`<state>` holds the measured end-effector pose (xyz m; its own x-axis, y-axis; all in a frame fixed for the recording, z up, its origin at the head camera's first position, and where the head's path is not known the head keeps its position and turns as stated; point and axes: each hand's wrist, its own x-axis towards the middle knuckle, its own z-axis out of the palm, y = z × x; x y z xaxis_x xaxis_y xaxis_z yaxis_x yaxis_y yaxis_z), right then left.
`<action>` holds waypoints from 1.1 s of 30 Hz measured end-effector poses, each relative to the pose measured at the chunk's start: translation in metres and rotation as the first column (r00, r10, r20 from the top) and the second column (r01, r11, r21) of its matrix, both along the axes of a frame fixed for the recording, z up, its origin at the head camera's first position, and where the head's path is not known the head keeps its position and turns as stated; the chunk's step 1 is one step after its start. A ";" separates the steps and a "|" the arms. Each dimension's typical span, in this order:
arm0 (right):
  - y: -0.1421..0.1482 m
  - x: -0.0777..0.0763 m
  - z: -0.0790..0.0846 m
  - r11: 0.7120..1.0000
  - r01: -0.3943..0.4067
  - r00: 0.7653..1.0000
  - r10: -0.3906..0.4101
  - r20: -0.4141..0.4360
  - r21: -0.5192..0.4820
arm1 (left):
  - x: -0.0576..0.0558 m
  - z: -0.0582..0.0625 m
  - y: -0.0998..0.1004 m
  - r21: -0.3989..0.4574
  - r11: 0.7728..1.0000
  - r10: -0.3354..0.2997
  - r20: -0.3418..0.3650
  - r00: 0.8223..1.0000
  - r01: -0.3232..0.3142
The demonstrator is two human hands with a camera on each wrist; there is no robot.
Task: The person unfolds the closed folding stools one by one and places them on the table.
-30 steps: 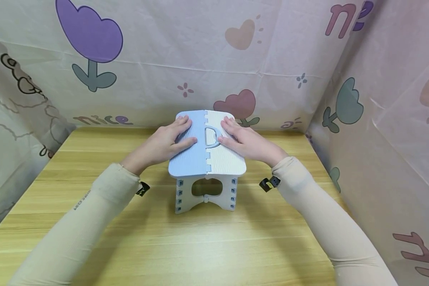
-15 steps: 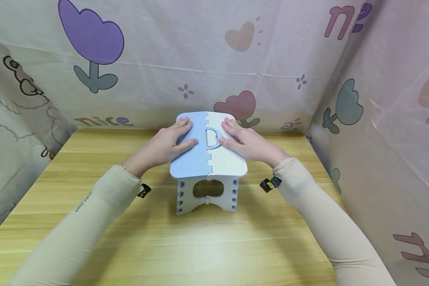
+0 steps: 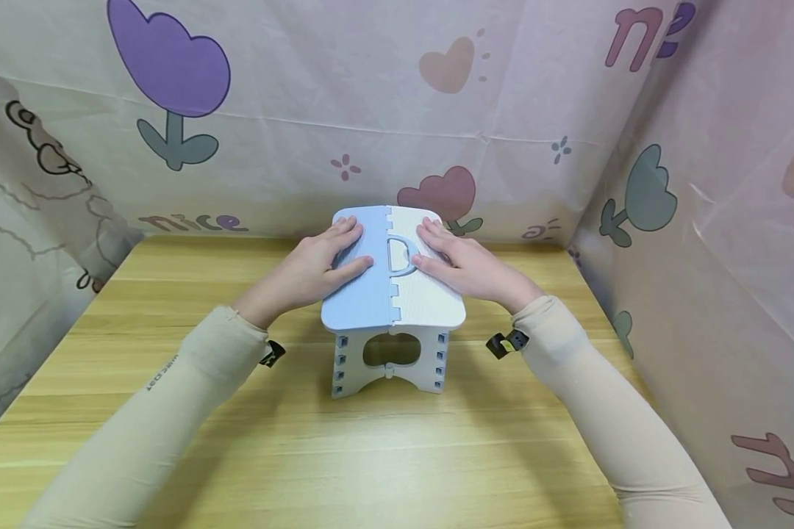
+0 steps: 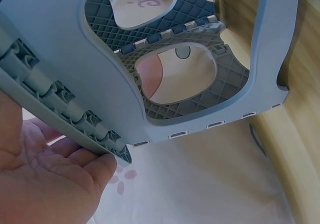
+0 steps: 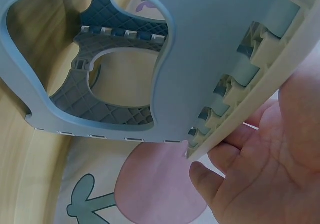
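A folding step stool stands unfolded on the table. Its seat has a light blue half (image 3: 357, 301) and a white half (image 3: 430, 301), with a blue carry handle (image 3: 402, 273) lying at the centre seam. My left hand (image 3: 307, 270) rests on the blue half, fingers extended and thumb spread toward the seam. On the white half lies my right hand (image 3: 473, 266), its thumb tip beside the handle. Both wrist views show the underside: blue side panels (image 4: 55, 28) with large cut-outs, and hinge knuckles (image 5: 232, 81) along the seat edge.
The stool is on a wood-grain table (image 3: 397, 463). A printed cloth (image 3: 304, 88) hangs behind the table and along both sides, close to the stool's far end. Small black devices (image 3: 508, 343) are strapped at both wrists.
The stool and both hands appear slightly farther right in the head view, while the background also shifts a little. My hands keep their places on the seat.
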<state>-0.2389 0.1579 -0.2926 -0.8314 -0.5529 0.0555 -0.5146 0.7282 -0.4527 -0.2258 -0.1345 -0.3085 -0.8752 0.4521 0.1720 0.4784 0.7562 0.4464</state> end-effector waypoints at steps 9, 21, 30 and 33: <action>0.000 0.000 -0.001 1.000 0.001 1.000 -0.001 0.005 -0.011 | -0.001 -0.001 0.000 0.002 1.000 0.000 -0.006 1.000 0.000; 0.000 0.000 -0.002 1.000 -0.002 1.000 0.002 -0.007 -0.013 | 0.000 -0.003 -0.001 0.013 1.000 0.005 -0.007 1.000 -0.005; -0.001 0.001 -0.002 1.000 -0.004 1.000 0.003 -0.017 -0.022 | -0.002 -0.004 -0.003 0.022 1.000 0.001 -0.019 1.000 -0.001; 0.000 0.001 -0.002 1.000 -0.006 1.000 0.006 -0.024 -0.011 | -0.001 -0.004 -0.003 0.032 0.999 -0.004 -0.030 1.000 0.005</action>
